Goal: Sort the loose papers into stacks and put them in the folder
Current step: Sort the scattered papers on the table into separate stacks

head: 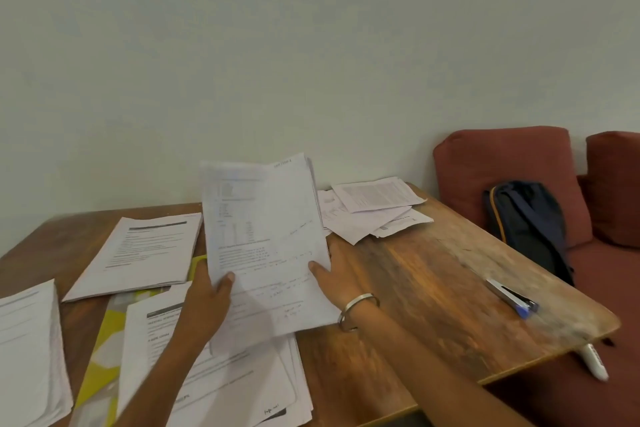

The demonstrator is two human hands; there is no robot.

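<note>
while both hands lift a sheaf of printed papers (266,236) above the wooden table (433,274), the left hand (207,295) pinches its lower left edge, thumb in front. the right hand (334,274) pinches the right edge. a yellow folder (104,340) lies under stacks at left.

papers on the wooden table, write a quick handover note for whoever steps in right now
Left hand and right hand each pinch a lower corner of the raised bundle of white printed sheets.
Done: white paper stacks lie at far left, left rear and front of the brown wooden table.
The yellow folder lies under the stacks, nothing visibly filed.
Left: place the bundle, sort the loose white sheets at the rear, file everything.
</note>
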